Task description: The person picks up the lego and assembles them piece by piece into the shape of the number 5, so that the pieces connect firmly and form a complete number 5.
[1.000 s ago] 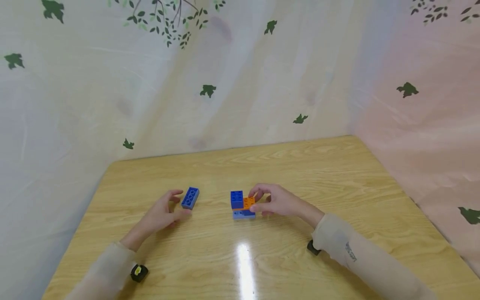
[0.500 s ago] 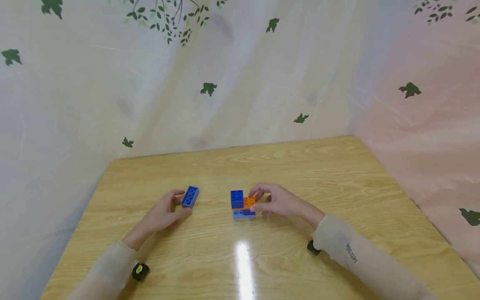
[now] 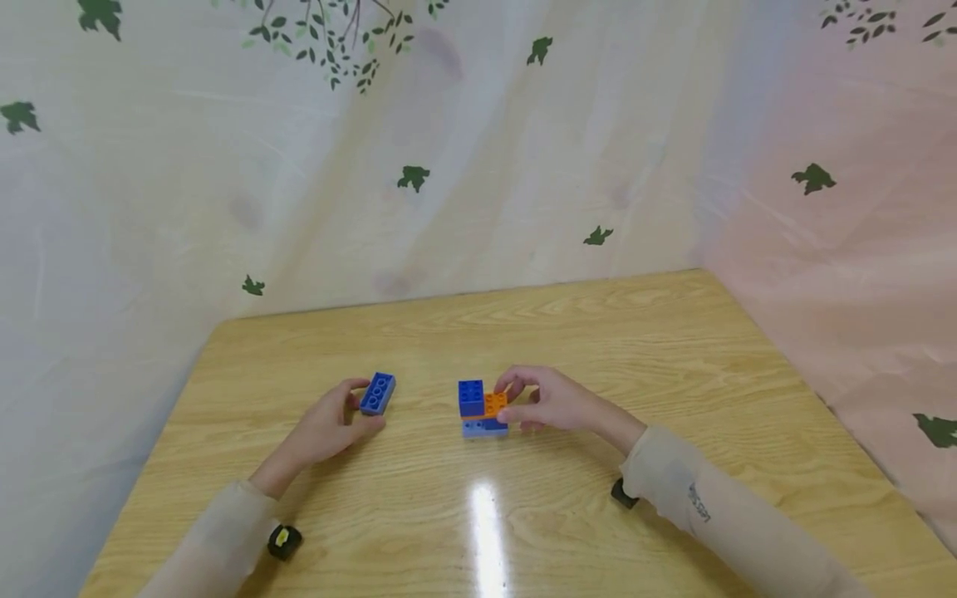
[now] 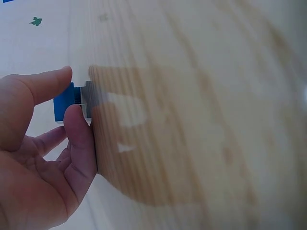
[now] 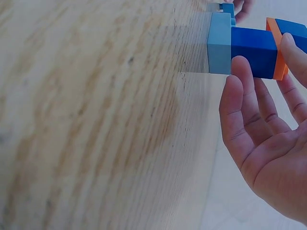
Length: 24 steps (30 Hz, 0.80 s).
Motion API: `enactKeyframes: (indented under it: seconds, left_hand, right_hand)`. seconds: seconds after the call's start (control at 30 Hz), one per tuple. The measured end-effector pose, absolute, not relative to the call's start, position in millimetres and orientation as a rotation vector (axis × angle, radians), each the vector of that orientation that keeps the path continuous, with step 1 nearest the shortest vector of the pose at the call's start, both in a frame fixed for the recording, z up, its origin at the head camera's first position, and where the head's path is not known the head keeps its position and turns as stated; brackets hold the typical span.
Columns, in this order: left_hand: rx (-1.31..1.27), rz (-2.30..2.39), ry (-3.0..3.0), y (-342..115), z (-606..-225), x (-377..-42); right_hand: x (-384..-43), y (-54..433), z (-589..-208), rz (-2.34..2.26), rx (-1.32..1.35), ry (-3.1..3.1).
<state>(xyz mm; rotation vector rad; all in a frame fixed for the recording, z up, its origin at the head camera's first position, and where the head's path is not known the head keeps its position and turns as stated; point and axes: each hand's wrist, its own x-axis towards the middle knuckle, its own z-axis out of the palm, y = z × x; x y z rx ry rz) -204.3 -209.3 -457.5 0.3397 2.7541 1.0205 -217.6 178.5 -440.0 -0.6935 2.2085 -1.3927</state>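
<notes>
My left hand [image 3: 321,428] curls its thumb and fingers round a blue brick [image 3: 377,394] that lies with its hollow side up on the table. In the left wrist view the blue brick [image 4: 61,106] shows between thumb and fingertips, with a grey-looking piece [image 4: 88,92] against the tabletop beyond them. To the right stands a brick stack: light blue base [image 3: 474,429], dark blue brick [image 5: 253,51], orange brick [image 3: 495,404] and a blue brick [image 3: 471,397] on top at the left. My right hand [image 3: 555,400] pinches the stack's right end at the orange brick.
A wood-grain table [image 3: 598,332] carries both hands and the bricks. Behind it hangs a pale cloth [image 3: 478,208] with leaf prints, and pinkish cloth [image 3: 845,274] borders the right edge. Black wrist devices [image 3: 284,541] sit under the sleeves.
My left hand has edged slightly right, bringing its fingers closer round the lone blue brick. The right hand and the stack stay in place.
</notes>
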Motion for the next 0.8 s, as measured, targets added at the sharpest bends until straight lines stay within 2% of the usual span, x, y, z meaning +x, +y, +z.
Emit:
enactKeyframes:
  seconds: [0.8]
  left_hand:
    - [0.324, 0.950, 2.808, -208.0, -461.5, -208.4]
  right_hand:
    - [-216.8, 177.1, -438.9, -1.404, -0.677, 2.198]
